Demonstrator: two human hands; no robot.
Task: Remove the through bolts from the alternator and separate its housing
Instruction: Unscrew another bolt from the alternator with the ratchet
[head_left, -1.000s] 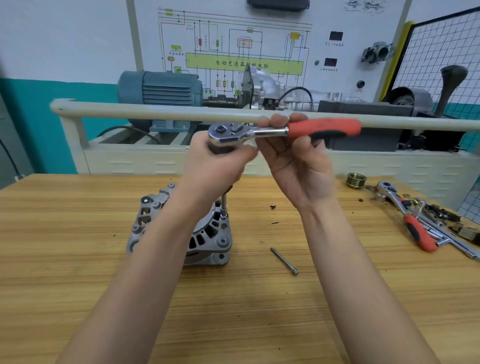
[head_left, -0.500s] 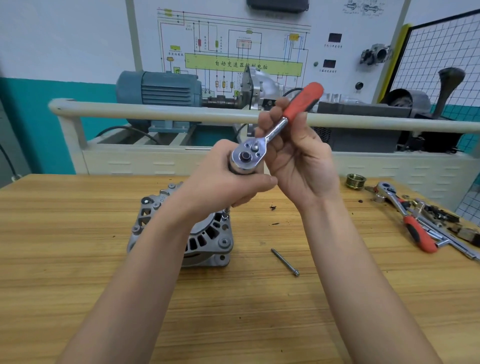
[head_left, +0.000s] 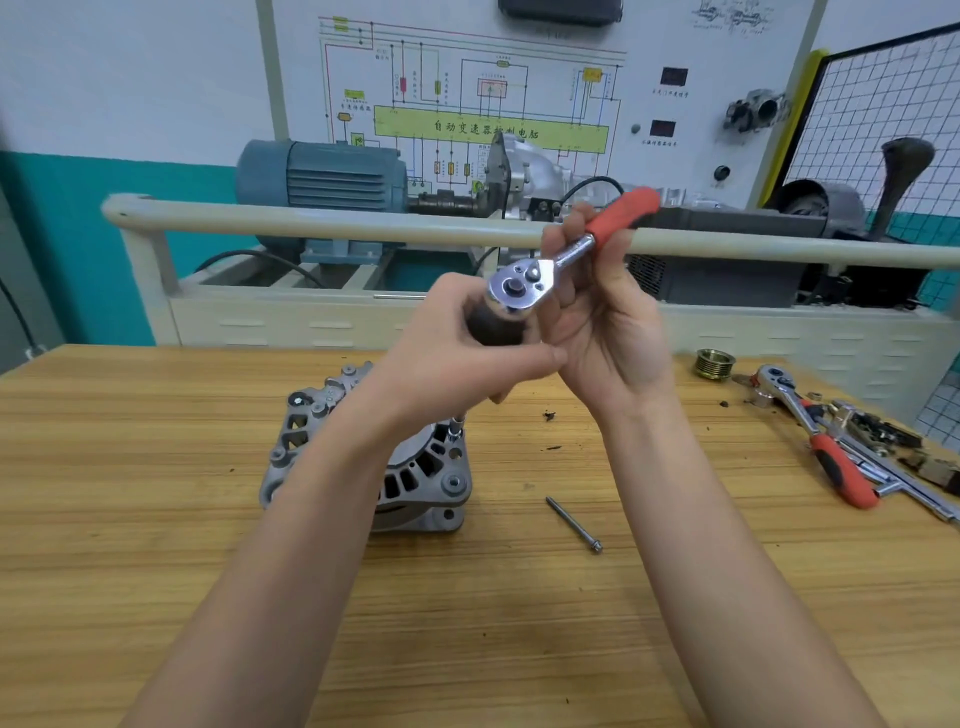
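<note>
While standing upright on the wooden bench (head_left: 156, 597), alternator (head_left: 415, 478) sitting below both raised arms, with a thin extension's socket (head_left: 457, 423) meeting its top edge. Left hand (head_left: 457, 358) curling its fingers (head_left: 540, 358) round the dark piece under the ratchet (head_left: 561, 260) head; right hand (head_left: 602, 322) gripping the shank, red handle pointing up and right. One freed through bolt (head_left: 574, 525) lying just right of the alternator; second ratchet (head_left: 815, 441) and brass pulley (head_left: 715, 362) lying well apart at far right.
</note>
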